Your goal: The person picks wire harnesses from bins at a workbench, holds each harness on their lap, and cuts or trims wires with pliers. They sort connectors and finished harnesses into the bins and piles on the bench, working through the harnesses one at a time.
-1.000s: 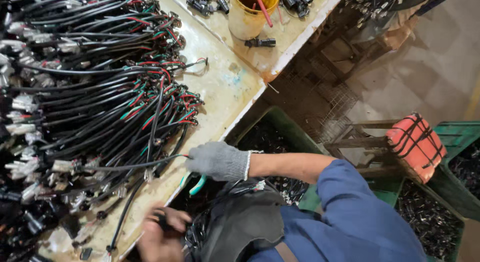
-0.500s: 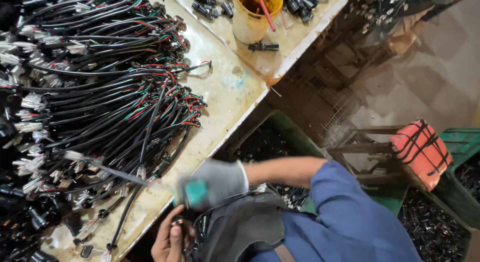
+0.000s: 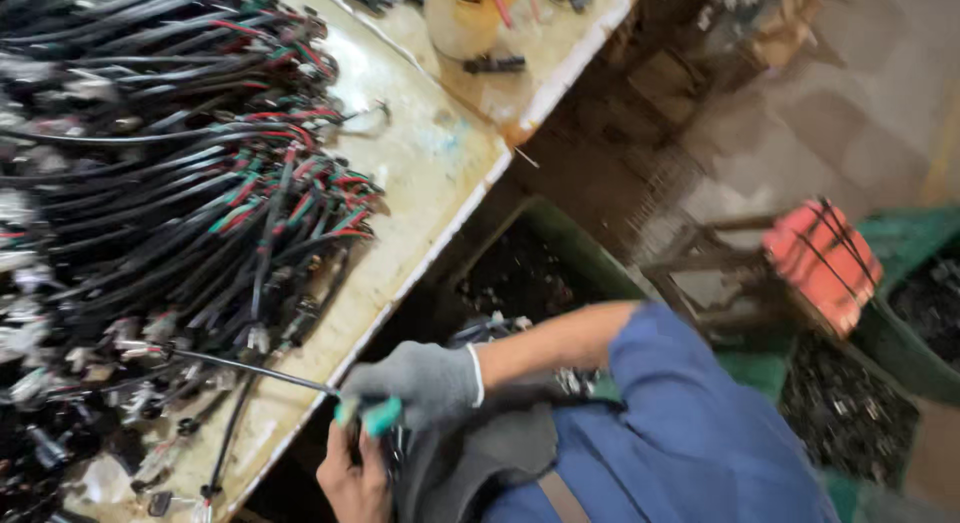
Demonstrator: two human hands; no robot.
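Gloved right hand (image 3: 420,383) (fisted) on cable (image 3: 250,370)

The gloved right hand (image 3: 420,383) grips a teal-handled tool (image 3: 372,417) at the bench (image 3: 430,173) edge, a thin black cable (image 3: 250,368) running from it toward ten o'clock into the cable pile (image 3: 150,183). The bare left hand (image 3: 352,478) sits just below, at six o'clock, touching the tool. A yellow cup (image 3: 462,18) stands at twelve; an orange stool (image 3: 815,263) at three.
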